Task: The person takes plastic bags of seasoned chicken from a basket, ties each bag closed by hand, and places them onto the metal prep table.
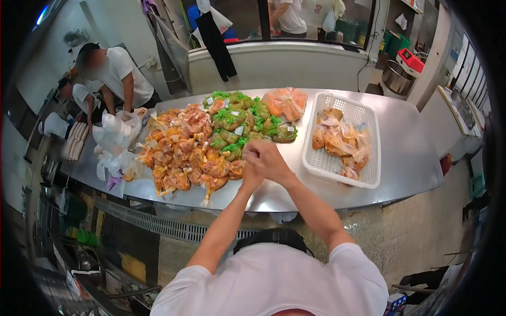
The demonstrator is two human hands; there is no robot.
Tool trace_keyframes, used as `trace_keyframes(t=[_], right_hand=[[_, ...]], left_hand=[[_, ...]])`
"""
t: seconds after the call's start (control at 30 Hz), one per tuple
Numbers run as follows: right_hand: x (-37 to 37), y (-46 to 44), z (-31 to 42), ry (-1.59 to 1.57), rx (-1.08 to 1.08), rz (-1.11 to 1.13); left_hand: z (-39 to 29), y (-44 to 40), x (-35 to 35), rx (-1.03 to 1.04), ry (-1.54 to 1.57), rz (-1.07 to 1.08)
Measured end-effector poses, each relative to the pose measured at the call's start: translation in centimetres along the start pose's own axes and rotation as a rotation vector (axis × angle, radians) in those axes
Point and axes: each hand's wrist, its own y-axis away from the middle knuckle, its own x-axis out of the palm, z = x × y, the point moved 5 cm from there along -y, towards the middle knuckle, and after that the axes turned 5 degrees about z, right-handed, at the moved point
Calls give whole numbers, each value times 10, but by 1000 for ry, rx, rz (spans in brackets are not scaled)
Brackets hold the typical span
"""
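Note:
My right hand (270,159) is in front of my body over the table's near side, its fingers curled closed across my left hand (252,172). The two hands overlap, and the fingers of my left hand are mostly hidden. Whatever lies between them, if anything, I cannot make out. Just left of them is a large heap of clear plastic bags of orange-brown marinated meat (184,152). Beyond them lie bags of greenish food tied with green tops (232,120), several with white labels.
A white perforated basket (311,162) at the right holds a few bags of orange-brown food (340,139). A bag of orange food (285,103) lies at the back of the steel table (406,158). White plastic bags (116,131) lie left, near people in white shirts (129,73).

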Motion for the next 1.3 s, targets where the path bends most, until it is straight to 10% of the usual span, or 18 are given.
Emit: trace_keyframes(t=[0.13,0.27,0.37,0.47,0.63,0.73,0.83,1.0,1.17,1.27,1.3], right_hand=[[13,25,-33,-545,222,-187],[85,56,-63,-199,341,301],[114,45,-82,-149,196,94],[118,24,-78,24,108,78],[127,3,-22,-106,61,107],[147,19,-29,-530,448,148],[190,54,-83,-165,323,317],[162,37,-69,-369,638,31],[112,43,-83,-139,730,340],[121,32,16,663,-145,-36],[143,33,36,752,-136,203]], left_hand=[[-16,50,-67,-271,158,-76],[18,82,-85,-371,217,30],[12,101,-80,-518,268,287],[34,125,-51,-424,241,491],[55,147,-49,-470,226,175],[59,136,-79,-256,125,75],[50,133,-91,-378,-14,470],[17,148,-125,-405,-225,236],[29,142,-170,-269,-426,435],[38,129,-184,-332,-452,378],[42,126,-180,-329,-483,378]])
